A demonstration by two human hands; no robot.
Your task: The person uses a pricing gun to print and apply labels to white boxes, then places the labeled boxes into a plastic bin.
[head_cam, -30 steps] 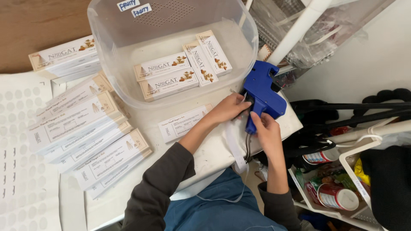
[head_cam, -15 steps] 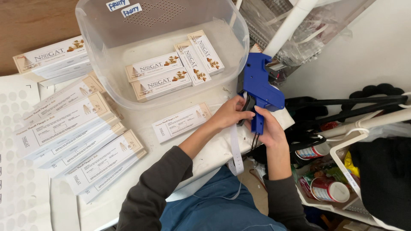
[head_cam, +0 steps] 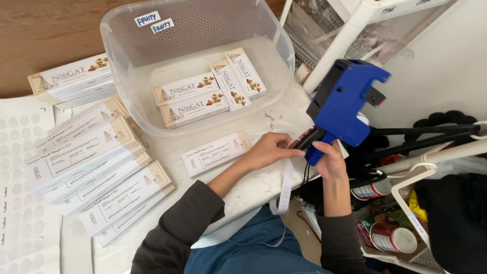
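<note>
While the blue label gun point(head_cam: 345, 104) is tilted up above the right edge of the surface point(head_cam: 264, 175), we note our right hand point(head_cam: 329, 161) closed round its lower grip. Our left hand point(head_cam: 271, 149) has its fingers curled at the gun's base, where a white strip point(head_cam: 285, 190) hangs down over the edge; whether the fingertips pinch that strip we cannot tell.

Handling, as we judge it: hard plastic shell, stiff, fairly light, not slippery. The handle is the place to grip. The black lever and the feed end look more delicate. The strip is thin and limp, likely to tear or kink if pulled hard.

Packages:
- Clear tub point(head_cam: 127, 96), behind the hands, holds four long cream boxes point(head_cam: 203, 96) with nut pictures, two lying crosswise, two lengthwise. Two small white labels with blue writing point(head_cam: 154, 22) sit on its far wall.
- One box point(head_cam: 215, 152) lies alone, back side up, just beside the left hand.
- A fanned stack of boxes point(head_cam: 96, 167) at left, also back side up; another small stack point(head_cam: 71, 78) farther back, face up.
- Sheets of round white stickers point(head_cam: 23, 203) at far left.
- Cans point(head_cam: 393, 236) in a white rack, lower right.
</note>
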